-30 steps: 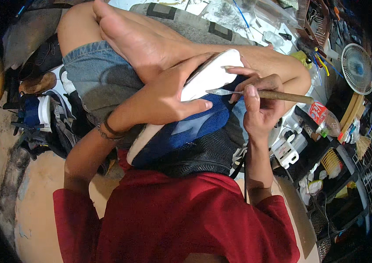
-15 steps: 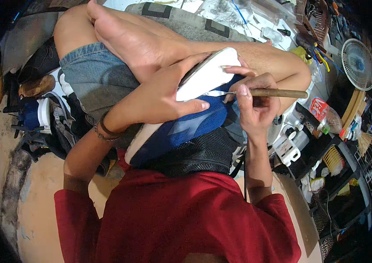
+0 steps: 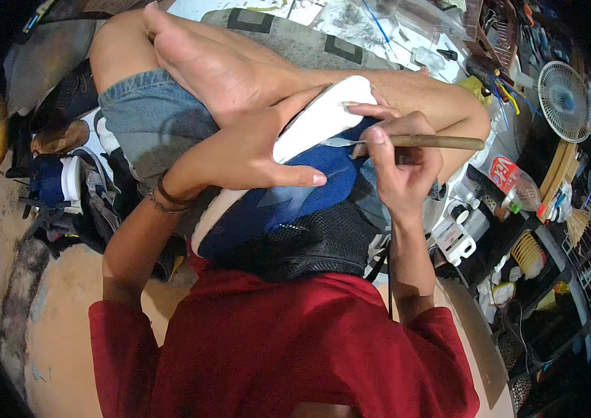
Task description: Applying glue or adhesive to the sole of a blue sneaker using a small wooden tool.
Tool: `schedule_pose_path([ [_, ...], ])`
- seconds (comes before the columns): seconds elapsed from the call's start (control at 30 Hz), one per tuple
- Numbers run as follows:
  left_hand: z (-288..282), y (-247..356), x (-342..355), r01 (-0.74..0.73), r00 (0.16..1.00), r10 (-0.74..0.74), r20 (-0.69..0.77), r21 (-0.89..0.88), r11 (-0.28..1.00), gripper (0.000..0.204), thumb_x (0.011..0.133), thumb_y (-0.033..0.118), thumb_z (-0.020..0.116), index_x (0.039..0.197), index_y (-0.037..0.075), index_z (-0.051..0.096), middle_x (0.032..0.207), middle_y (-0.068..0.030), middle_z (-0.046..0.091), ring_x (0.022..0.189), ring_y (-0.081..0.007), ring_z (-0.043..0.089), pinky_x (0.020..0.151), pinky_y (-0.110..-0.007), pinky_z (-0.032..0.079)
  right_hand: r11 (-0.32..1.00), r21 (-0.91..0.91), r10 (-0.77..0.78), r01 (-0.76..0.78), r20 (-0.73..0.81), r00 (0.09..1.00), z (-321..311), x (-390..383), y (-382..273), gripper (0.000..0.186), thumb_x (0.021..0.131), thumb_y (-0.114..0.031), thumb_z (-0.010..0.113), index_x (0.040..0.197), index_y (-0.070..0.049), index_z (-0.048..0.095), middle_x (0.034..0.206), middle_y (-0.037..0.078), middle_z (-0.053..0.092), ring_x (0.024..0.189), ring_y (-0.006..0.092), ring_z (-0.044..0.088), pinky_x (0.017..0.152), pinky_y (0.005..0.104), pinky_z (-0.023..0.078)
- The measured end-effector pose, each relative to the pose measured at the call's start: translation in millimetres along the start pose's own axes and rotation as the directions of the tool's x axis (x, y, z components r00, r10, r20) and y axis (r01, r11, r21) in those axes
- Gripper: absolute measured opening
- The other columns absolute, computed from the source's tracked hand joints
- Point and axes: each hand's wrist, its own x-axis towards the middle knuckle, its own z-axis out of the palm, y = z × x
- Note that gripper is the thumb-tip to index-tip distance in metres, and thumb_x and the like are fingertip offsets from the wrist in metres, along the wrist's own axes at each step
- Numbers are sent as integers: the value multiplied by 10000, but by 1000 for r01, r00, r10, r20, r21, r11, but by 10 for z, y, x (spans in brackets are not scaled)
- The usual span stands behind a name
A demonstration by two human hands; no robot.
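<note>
A blue shoe (image 3: 323, 180) with a thick white sole lies on its side across my lap, over a black mesh cloth (image 3: 309, 244). My left hand (image 3: 257, 150) grips it, thumb along the blue upper and the other fingers behind the sole, mostly hidden. In my right hand (image 3: 403, 157) is a thin spatula-like tool with a wooden handle (image 3: 438, 142), pinched near its metal end. Its narrow flat blade (image 3: 339, 142) touches the seam where the white sole meets the upper. Some right fingers rest against the sole's edge.
Another blue and white shoe (image 3: 59, 180) sits among dark items at the left. To the right are a clear bottle with a red label (image 3: 511, 177), a white fan (image 3: 565, 101), a white jug (image 3: 455, 244) and black racks. My bare foot (image 3: 201, 70) lies beyond my left hand.
Both hands and the shoe have shifted slightly left in view. The tool's blade stays at the seam, and both grips look the same.
</note>
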Motion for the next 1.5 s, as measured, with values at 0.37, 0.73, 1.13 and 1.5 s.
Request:
schedule_pose_path([
  [0.37,30,-40,-24,-6,1000,6,2,-40,999,1020,753,302,819,1508,-60,236,1291,-283,556,1170,-303,572,1003,-344,434,995,-102,10,1,98,995,-5,42,-59,77,863,15,680,823,7,615,792,98,682,998,260,676,1103,497,357],
  [0.73,5,9,-33,-27,1000,28,13,-73,997,1024,767,281,817,1516,-64,210,1352,-281,519,1237,-299,532,1047,-351,401,974,-179,157,-141,80,984,73,21,-160,92,855,15,686,789,13,622,782,102,668,955,268,671,980,424,453],
  [1.13,39,-77,-78,-44,999,43,-21,-39,998,1029,766,304,819,1515,-63,216,1374,-285,502,1273,-320,507,1072,-348,382,977,82,198,-198,1,980,45,-12,-121,96,928,54,565,860,-11,545,774,138,687,894,224,698,1158,525,269],
  [1.5,36,-61,-71,-22,1000,22,-2,-51,998,1003,770,229,823,1517,-58,218,1412,-249,462,1319,-288,452,1098,-353,354,965,74,253,-251,-24,967,97,-13,-133,102,896,66,611,812,24,573,826,133,674,982,254,668,1007,465,447],
])
